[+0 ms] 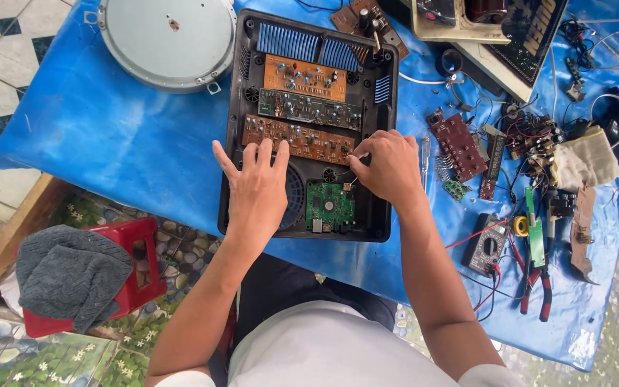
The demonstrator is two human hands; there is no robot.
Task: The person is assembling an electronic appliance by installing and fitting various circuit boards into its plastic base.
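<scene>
The black plastic housing point(308, 129) sits open on the blue-covered counter point(130, 136), three bare circuit boards stacked across it. The left hand point(256, 188) lies flat, fingers spread, over the fan grille just below the brown circuit board point(296, 140); the right hand point(388, 168) is pinched at that board's right end, though I can't tell what it grips. That board looks light, stiff and brittle, so I'd hold it by the edges. A multimeter point(487, 245) lies well right of the housing.
</scene>
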